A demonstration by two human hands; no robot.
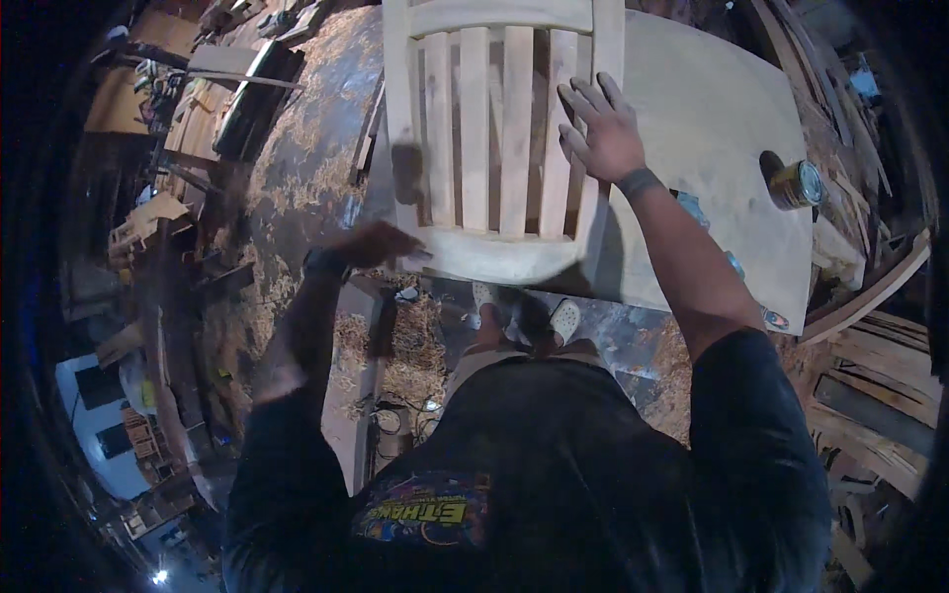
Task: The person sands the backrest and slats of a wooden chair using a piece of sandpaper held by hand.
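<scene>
A pale wooden chair back (519,259) with several upright slats lies in front of me on a plywood-topped table. My right hand (608,133) is over its right side rail, fingers spread and pointing left toward the slats. The hand is open and holds nothing. My left hand (376,245), dim and slightly blurred, is at the lower left corner of the chair back, fingers stretched toward its curved bottom rail. Whether those fingertips touch the wood, I cannot tell. The top end of the chair back runs out of view.
The plywood tabletop (707,109) extends to the right, with a can (796,185) near its right edge. Blue crumpled pieces (690,206) lie beside my right forearm. Wood shavings (287,158) cover the floor at left. Stacked boards (880,395) stand at right.
</scene>
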